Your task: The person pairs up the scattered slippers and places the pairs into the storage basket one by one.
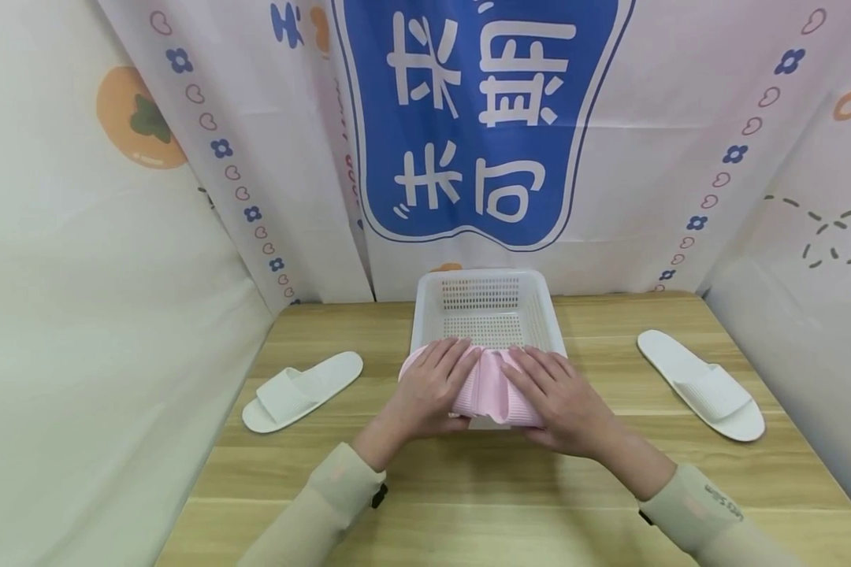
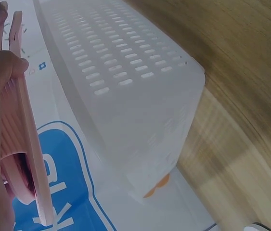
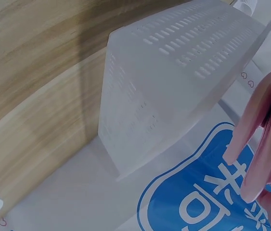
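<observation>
A pair of pink slippers (image 1: 492, 386) with ribbed straps is held up over the front rim of a white perforated basket (image 1: 539, 315). My left hand (image 1: 429, 387) grips the left side of the pair, fingers across the top and thumb below. On the other side my right hand (image 1: 563, 400) holds the pair in the same way. The left wrist view shows a pink sole (image 2: 33, 144) edge-on, raised above the basket's rim, with the thumb against it. In the right wrist view, pink soles (image 3: 251, 118) lie close together beside the right hand.
A white slipper (image 1: 301, 391) lies on the wooden table (image 1: 468, 504) to the left, and another white slipper (image 1: 702, 384) lies to the right. Behind the table hangs a printed curtain (image 1: 482, 118), and white cloth walls (image 1: 113, 315) flank it.
</observation>
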`<state>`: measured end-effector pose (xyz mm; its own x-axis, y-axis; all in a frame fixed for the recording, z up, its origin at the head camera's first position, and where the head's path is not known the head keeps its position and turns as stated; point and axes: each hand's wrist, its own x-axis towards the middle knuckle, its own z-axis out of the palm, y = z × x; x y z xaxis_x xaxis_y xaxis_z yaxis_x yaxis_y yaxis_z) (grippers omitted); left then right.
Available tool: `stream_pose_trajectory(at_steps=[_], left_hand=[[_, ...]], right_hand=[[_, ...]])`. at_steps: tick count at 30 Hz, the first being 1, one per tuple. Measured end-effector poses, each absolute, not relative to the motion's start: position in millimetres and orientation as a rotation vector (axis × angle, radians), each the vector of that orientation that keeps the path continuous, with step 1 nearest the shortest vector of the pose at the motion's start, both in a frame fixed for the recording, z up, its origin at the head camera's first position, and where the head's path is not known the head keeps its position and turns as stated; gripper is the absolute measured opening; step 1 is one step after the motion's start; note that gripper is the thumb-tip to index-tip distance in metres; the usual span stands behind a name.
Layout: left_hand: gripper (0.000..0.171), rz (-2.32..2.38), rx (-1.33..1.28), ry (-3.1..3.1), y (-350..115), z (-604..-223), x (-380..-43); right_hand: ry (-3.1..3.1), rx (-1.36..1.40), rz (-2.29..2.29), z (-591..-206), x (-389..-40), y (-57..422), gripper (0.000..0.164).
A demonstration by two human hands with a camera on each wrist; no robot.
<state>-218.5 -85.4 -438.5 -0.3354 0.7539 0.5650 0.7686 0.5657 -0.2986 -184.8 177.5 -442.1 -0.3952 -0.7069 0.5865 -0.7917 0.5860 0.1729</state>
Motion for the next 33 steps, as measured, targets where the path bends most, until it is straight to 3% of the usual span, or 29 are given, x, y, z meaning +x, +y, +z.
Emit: stream_pose_trajectory(at_steps=[26, 33], left_hand=[[0.101, -0.146, -1.326, -2.088, -90, -438, -227], [0.098, -0.158, -1.343, -2.084, -90, -439, -227]], right_hand=[[-2.205, 1.382, 0.129, -433, -179, 189, 0.09], [-2.136, 1.387, 0.122, -435, -180, 188, 0.06]])
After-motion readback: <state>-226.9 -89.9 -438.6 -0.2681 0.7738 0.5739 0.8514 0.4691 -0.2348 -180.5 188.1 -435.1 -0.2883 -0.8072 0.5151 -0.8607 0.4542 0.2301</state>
